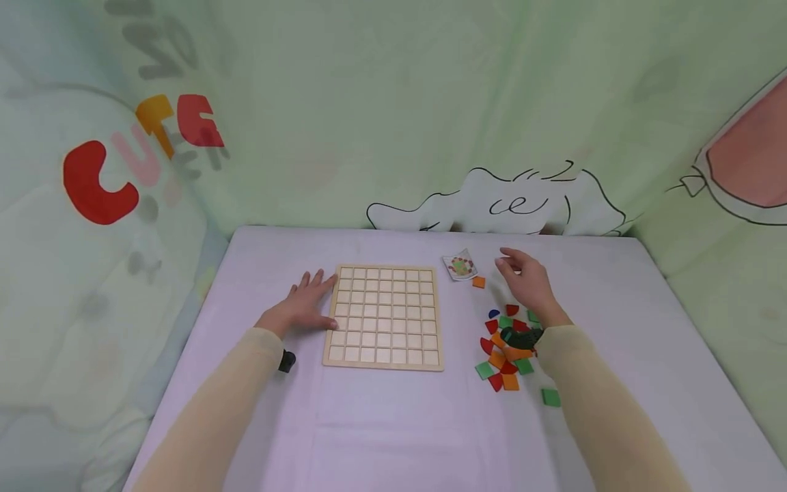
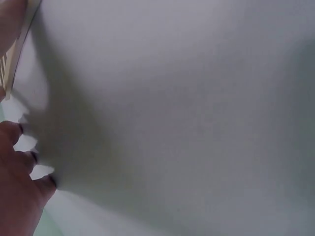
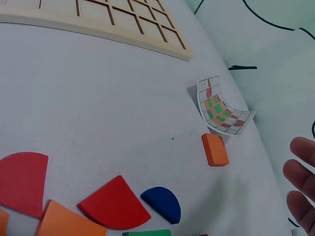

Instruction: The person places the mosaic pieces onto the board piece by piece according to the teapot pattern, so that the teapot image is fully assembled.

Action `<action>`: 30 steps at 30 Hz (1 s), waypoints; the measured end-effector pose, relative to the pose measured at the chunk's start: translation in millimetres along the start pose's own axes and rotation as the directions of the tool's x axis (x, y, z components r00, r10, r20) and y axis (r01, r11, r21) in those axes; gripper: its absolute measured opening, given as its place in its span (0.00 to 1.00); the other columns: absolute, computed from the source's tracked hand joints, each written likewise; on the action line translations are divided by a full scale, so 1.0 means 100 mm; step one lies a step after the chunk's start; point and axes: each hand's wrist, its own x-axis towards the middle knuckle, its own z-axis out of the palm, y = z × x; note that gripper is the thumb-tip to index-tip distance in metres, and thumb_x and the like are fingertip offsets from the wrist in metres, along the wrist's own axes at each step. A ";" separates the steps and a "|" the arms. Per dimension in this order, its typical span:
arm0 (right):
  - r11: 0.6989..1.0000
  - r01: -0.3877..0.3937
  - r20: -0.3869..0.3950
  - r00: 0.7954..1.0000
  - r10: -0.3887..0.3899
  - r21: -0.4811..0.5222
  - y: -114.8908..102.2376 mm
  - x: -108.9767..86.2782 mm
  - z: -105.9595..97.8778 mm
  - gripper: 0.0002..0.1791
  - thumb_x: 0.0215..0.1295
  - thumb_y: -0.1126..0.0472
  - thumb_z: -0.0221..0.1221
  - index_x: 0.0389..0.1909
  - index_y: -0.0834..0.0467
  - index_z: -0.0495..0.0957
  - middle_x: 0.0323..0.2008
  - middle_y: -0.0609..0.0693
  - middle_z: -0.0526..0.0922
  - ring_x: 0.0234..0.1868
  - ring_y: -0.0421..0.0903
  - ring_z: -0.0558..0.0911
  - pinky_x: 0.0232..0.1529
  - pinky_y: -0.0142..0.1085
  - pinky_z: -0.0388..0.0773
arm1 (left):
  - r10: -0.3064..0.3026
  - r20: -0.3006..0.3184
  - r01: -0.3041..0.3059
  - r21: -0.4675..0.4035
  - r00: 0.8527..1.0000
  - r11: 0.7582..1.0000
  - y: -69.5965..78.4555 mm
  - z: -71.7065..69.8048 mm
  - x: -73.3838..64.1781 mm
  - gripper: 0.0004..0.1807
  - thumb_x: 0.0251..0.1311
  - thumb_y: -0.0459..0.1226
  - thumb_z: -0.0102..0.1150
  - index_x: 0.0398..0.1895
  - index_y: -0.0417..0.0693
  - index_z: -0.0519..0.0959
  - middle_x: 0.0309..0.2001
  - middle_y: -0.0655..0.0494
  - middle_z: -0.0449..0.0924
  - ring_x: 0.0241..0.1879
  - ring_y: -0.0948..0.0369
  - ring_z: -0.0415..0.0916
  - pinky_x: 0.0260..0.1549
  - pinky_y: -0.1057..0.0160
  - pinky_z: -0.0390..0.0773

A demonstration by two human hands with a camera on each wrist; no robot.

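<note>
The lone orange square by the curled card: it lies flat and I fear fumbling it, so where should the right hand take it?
Pinch the orange square across its two long side edges, coming straight down from above. It lies flat with bare cloth all round, clear of the card, and the right hand hovers open just beside it.

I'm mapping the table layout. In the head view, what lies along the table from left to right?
Left hand → wooden grid board → pattern card → lone orange square tile → right hand. The pile of coloured tiles sits nearer, overlapping the last few in position.
</note>
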 end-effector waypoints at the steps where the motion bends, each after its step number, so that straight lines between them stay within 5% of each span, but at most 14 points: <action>1: 1.000 0.002 0.000 1.000 -0.002 -0.002 0.00 0.00 0.00 0.32 0.82 0.47 0.46 0.78 0.58 0.59 0.70 0.67 0.71 0.70 0.65 0.69 0.69 0.59 0.71 | 0.001 0.003 -0.001 0.009 1.000 1.000 0.01 -0.01 0.00 0.60 0.57 0.52 0.73 0.84 0.48 0.45 0.83 0.36 0.32 0.81 0.33 0.27 0.75 0.29 0.40; 12: 0.999 -0.018 0.064 0.998 0.020 -0.035 0.04 0.14 0.11 0.31 0.81 0.51 0.48 0.77 0.62 0.61 0.67 0.67 0.74 0.68 0.64 0.71 0.69 0.58 0.71 | -0.029 0.035 0.029 0.023 0.999 0.999 0.09 -0.05 -0.02 0.59 0.57 0.51 0.74 0.84 0.49 0.46 0.83 0.35 0.32 0.81 0.33 0.27 0.75 0.29 0.40; 21: 0.993 -0.103 0.075 0.991 0.108 -0.060 0.00 0.38 0.32 0.28 0.79 0.51 0.51 0.69 0.66 0.70 0.62 0.67 0.76 0.58 0.61 0.75 0.64 0.55 0.76 | -0.021 0.022 0.020 0.019 1.000 1.000 0.10 -0.04 -0.02 0.59 0.57 0.50 0.74 0.84 0.50 0.46 0.83 0.36 0.32 0.81 0.34 0.26 0.75 0.29 0.39; 25: 0.987 -0.128 0.050 0.990 0.133 -0.095 -0.01 0.45 0.39 0.25 0.77 0.50 0.53 0.59 0.67 0.78 0.54 0.65 0.81 0.49 0.57 0.76 0.51 0.46 0.80 | -0.032 0.030 0.031 0.027 0.999 0.999 0.10 -0.02 0.00 0.59 0.57 0.51 0.74 0.84 0.51 0.46 0.83 0.37 0.31 0.81 0.35 0.26 0.76 0.30 0.39; 30: 0.980 -0.144 0.024 0.989 0.148 -0.138 -0.08 0.47 0.45 0.22 0.76 0.52 0.55 0.49 0.69 0.82 0.44 0.62 0.83 0.40 0.53 0.76 0.36 0.35 0.73 | -0.055 0.037 0.054 0.046 0.998 0.998 0.07 -0.03 -0.01 0.60 0.57 0.51 0.74 0.84 0.52 0.45 0.83 0.37 0.31 0.81 0.35 0.25 0.76 0.31 0.40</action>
